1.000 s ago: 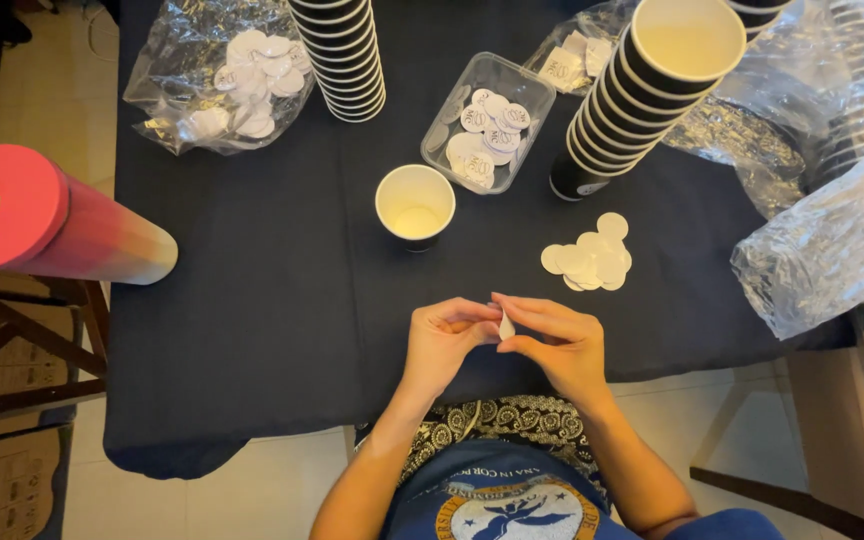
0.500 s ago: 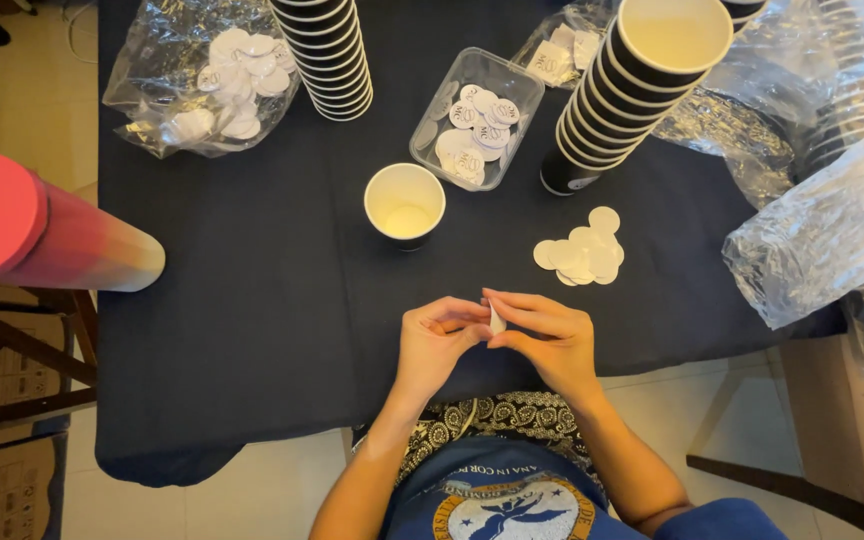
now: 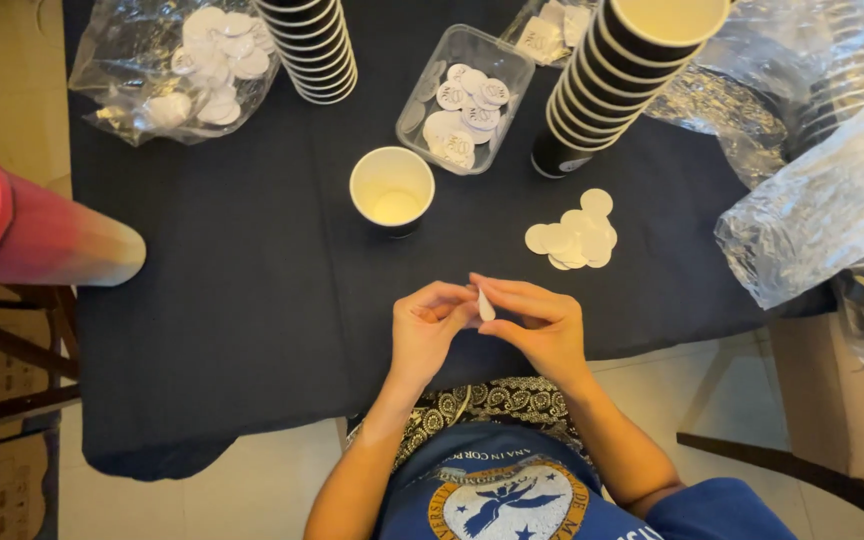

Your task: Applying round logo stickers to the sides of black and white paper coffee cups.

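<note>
While we pinch a small white round sticker [image 3: 486,305] between both hands, it stands edge-on, long axis running away from us, just above the tabletop [image 3: 252,300] edge. Left hand [image 3: 430,328] fingers close narrow on its left face; right hand [image 3: 537,325] fingers close on the right, thumb underneath. Both wrists angle inward, approx. equally near. An open paper cup [image 3: 392,188] sits ahead, apart; loose white discs [image 3: 574,232] lie to the right.

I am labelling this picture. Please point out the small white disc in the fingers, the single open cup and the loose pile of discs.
white disc [image 3: 486,305], head view, its edge.
single cup [image 3: 392,186], head view, inside bottom.
disc pile [image 3: 574,236], head view, middle.
</note>
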